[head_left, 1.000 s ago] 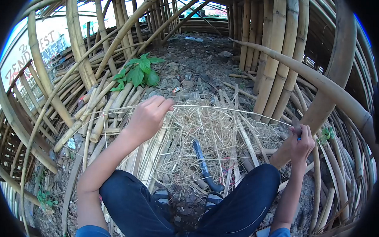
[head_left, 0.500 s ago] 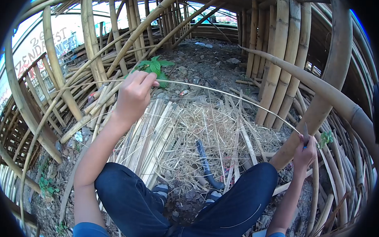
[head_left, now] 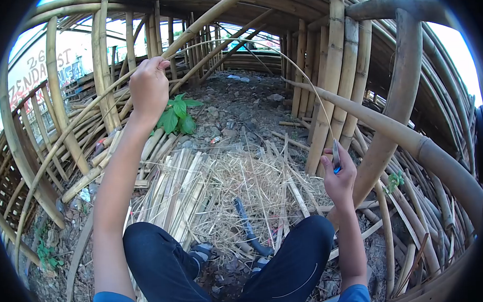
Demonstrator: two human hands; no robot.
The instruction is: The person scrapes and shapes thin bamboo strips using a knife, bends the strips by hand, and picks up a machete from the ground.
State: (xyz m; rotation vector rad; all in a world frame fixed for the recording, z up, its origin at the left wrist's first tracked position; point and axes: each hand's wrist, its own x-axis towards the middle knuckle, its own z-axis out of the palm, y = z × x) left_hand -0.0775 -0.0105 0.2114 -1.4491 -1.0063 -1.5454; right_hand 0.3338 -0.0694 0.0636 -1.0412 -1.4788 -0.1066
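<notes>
A thin bamboo strip (head_left: 309,81) bows upward in a tall arc between my two hands. At its left side, my left hand (head_left: 149,87) is raised, its fingers pinched on the strip. My right hand (head_left: 341,177) is closed around a small knife (head_left: 336,154), whose metal blade points up and whose handle has some blue on it. The strip's right end comes down to the blade, close by my right thumb. Below the hands, pale shavings (head_left: 253,174) cover the ground between my knees and the rubble.
Split bamboo slats (head_left: 176,180) lie left of the shavings. A dark curved tool (head_left: 245,220) rests between my feet. One thick bamboo pole (head_left: 389,122) slants across on the right, before upright posts (head_left: 331,68). A green plant (head_left: 179,116) grows beyond my left forearm.
My right hand has moved up and inward, and my left hand has risen slightly. The strip, flatter before, now bends in a high arch. The view has shifted a little.
</notes>
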